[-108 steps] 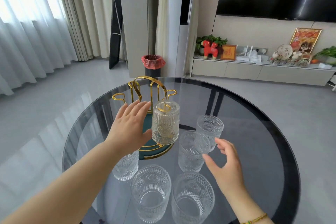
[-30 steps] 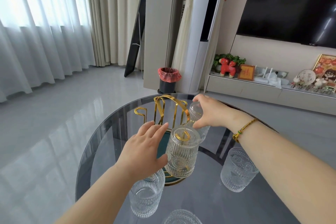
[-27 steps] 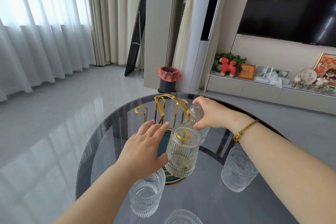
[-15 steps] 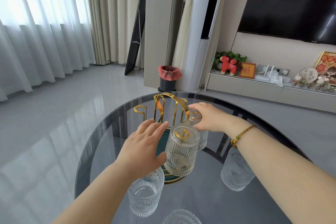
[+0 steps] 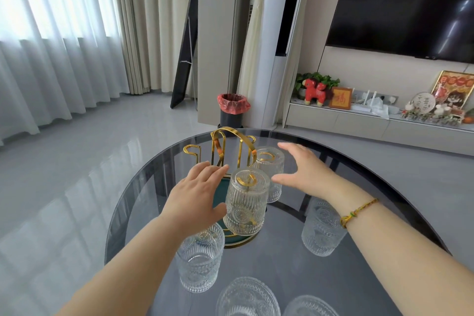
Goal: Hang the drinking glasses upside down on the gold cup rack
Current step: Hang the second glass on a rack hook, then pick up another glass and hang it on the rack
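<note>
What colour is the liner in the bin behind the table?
Red, over a black round bin; head view shows it.

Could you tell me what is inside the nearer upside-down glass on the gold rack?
A gold hook tip shows through the nearer glass base; the peg below blurs behind ribbed walls.

There is one gold cup rack (image 5: 225, 146). Two glasses hang upside down on it: one (image 5: 245, 204) right beside the left hand (image 5: 197, 197), and one (image 5: 269, 161) just in front of the right hand (image 5: 305, 172). Four more glasses stand on the one round table (image 5: 359, 169): one (image 5: 198, 261) under the left wrist, one (image 5: 320, 231) under the right wrist, and two (image 5: 247, 297) (image 5: 309, 306) nearer than both hands. That makes six glasses.
</note>
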